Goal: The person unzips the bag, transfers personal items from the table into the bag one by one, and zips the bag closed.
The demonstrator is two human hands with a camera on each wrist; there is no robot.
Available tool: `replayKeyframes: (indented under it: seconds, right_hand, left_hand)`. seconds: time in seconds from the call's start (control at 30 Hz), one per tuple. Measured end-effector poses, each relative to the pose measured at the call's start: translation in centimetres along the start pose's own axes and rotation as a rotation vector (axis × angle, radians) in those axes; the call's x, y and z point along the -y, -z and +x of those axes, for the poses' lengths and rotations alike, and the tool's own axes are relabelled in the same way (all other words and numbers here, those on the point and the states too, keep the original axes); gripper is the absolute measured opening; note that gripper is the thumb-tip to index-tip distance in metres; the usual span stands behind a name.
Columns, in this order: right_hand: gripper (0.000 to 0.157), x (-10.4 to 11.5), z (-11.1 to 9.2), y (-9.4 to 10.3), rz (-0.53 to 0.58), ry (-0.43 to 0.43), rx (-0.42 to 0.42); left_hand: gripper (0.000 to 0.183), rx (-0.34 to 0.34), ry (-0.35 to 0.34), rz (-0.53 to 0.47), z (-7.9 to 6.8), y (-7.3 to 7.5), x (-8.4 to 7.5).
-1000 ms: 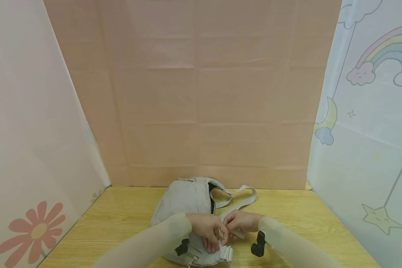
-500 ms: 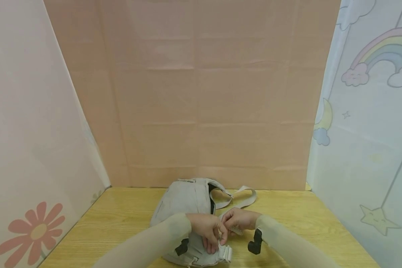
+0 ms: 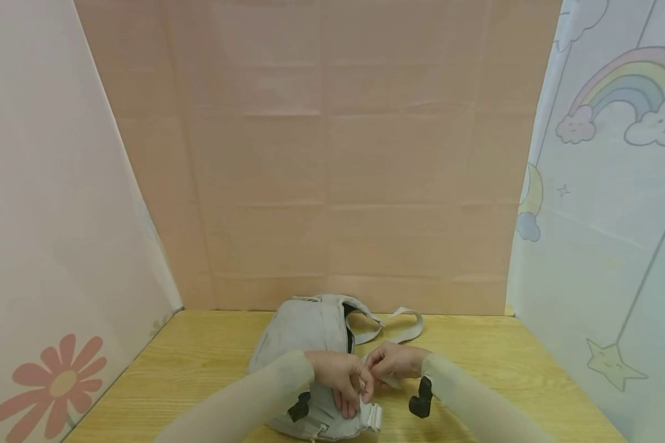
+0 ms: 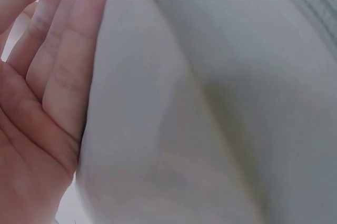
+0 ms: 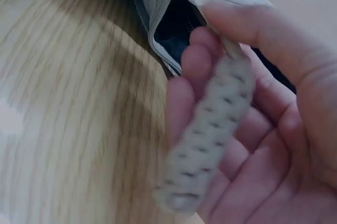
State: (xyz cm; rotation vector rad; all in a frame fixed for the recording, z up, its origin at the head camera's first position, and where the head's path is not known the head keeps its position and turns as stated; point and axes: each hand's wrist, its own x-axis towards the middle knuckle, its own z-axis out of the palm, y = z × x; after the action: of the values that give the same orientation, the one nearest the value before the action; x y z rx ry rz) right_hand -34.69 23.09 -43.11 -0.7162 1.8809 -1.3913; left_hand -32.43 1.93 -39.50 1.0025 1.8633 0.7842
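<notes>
A light grey backpack (image 3: pixel 302 329) lies on the wooden table, its side zip parted over a dark inside. My left hand (image 3: pixel 340 376) lies over its near part and grips the cloth by the zip; the left wrist view shows the fingers along the pale fabric (image 4: pixel 137 129). Just right of it, my right hand (image 3: pixel 397 360) pinches the cord of a braided zip pull (image 5: pixel 210 134) between thumb and fingers. The braid hangs down across the palm. Beyond the fingertips, the parted zip opening (image 5: pixel 176 24) shows in the right wrist view.
A loose strap (image 3: pixel 412 326) loops over the table (image 3: pixel 476 351) on the right. A pale strap adjuster (image 3: pixel 373 417) sits at the bag's near corner. A peach sheet (image 3: pixel 332 154) stands behind, with printed sheets at both sides.
My right hand has shifted slightly left and away from me with the zip pull, closer against the left hand. The left hand keeps its hold, and the backpack has hardly moved.
</notes>
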Motion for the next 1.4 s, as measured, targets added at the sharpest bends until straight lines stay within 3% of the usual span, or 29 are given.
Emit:
replayKeyframes:
  seconds: [0.33,0.6,0.87,1.0,1.2,1.4]
  right_hand:
    - [0.012,0.2,0.0,-0.4,-0.063,-0.038,-0.042]
    - [0.012,0.5,0.6,-1.0,-0.245,0.021,-0.171]
    - [0.01,0.3,1.4,-0.7,-0.288,0.011,-0.244]
    - [0.009,0.4,1.9,-0.5,-0.278,0.056,-0.247]
    - [0.012,0.8,2.8,0.1,-0.244,0.125,-0.325]
    - [0.014,1.8,3.6,0.3,-0.284,0.114,-0.4]
  left_hand:
    - [0.012,-0.004,0.009,-0.008,-0.4,-0.1,-0.3]
    - [0.011,0.005,0.018,0.005,-0.7,-0.1,-0.5]
    - [0.009,0.027,0.007,-0.021,-0.5,0.1,-0.4]
    - [0.009,0.036,0.009,-0.032,-0.5,0.2,-0.3]
    - [0.01,0.059,0.012,-0.045,-0.4,0.2,-0.1]
    - [0.011,0.051,0.006,-0.052,-0.5,0.2,-0.1]
